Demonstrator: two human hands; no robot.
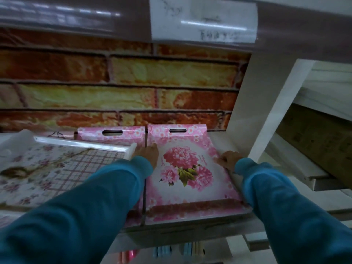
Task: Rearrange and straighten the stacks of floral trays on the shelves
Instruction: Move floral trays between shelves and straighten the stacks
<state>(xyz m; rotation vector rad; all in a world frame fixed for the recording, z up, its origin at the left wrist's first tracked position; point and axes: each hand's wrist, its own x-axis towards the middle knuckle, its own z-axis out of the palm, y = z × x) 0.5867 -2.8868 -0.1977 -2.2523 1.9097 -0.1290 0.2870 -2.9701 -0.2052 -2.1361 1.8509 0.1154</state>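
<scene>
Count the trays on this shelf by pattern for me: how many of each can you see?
Pink peony trays: 2, the front one held at both sides by the left hand and right hand, and another behind on the left.
White checked floral trays: 1.
Total: 3 tray tops visible; any stacked beneath are hidden.
</scene>
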